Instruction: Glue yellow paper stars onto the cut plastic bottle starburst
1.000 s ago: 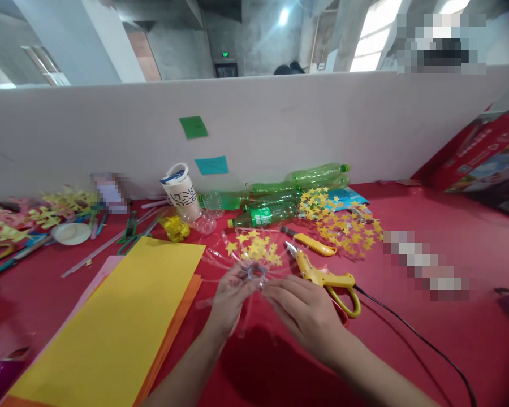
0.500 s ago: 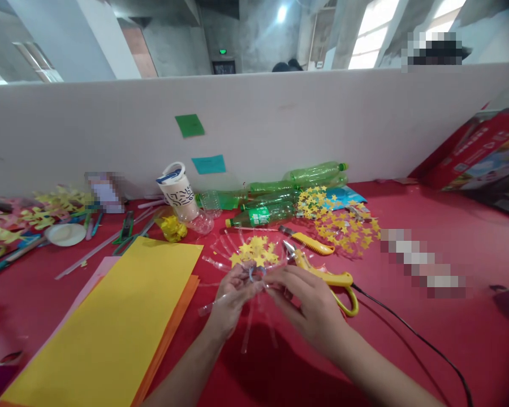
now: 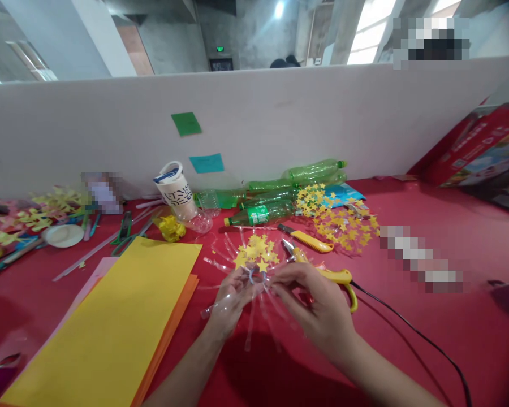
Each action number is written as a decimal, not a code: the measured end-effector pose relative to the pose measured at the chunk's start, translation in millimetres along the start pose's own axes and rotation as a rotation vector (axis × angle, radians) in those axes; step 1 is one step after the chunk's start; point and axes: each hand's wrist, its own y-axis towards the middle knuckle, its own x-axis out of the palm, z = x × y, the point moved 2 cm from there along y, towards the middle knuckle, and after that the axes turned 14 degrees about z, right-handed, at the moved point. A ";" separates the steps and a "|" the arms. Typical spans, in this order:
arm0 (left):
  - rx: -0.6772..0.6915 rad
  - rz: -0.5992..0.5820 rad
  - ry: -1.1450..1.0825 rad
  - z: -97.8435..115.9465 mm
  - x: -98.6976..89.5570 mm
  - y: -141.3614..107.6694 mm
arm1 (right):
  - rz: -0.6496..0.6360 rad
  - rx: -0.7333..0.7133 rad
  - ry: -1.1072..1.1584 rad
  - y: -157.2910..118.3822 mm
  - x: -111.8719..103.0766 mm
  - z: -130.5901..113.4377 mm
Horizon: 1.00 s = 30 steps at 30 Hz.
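Observation:
A clear plastic piece [image 3: 249,337], cut into many thin strips that fan outward, is held above the red table. My left hand [image 3: 229,299] is closed on its left side, near a bluish ring at the centre. At the ring's right edge, my right hand [image 3: 309,291] has thumb and forefinger pinched on the clear plastic. Small yellow stars [image 3: 257,251] cluster just beyond the ring. Close behind my right hand lies a yellow glue gun [image 3: 335,275] with a black cord, and a yellow cutter [image 3: 311,240] rests farther back.
Yellow paper sheets [image 3: 106,322] lie at the left. Green bottles [image 3: 263,213] line the white partition [image 3: 322,113], beside a white cup [image 3: 176,189]. More yellow stars [image 3: 343,223] stand right of the bottles. A white lid [image 3: 64,236] and strips of coloured paper occupy the far left.
My right hand has shifted slightly, its fingers still at the ring's right edge. The ring and plastic strips have turned a little. The camera view has moved slightly.

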 end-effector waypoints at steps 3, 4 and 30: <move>-0.027 0.017 -0.004 3.4 2.2 -2.4 | 0.001 -0.033 -0.051 1.2 -0.7 -0.4; -0.035 0.017 -0.006 4.4 2.8 -3.1 | 0.003 -0.039 -0.060 1.6 -1.1 -0.4; -0.022 -0.017 -0.035 -3.0 -1.1 0.0 | -0.071 -0.034 -0.030 6.7 -4.0 -4.2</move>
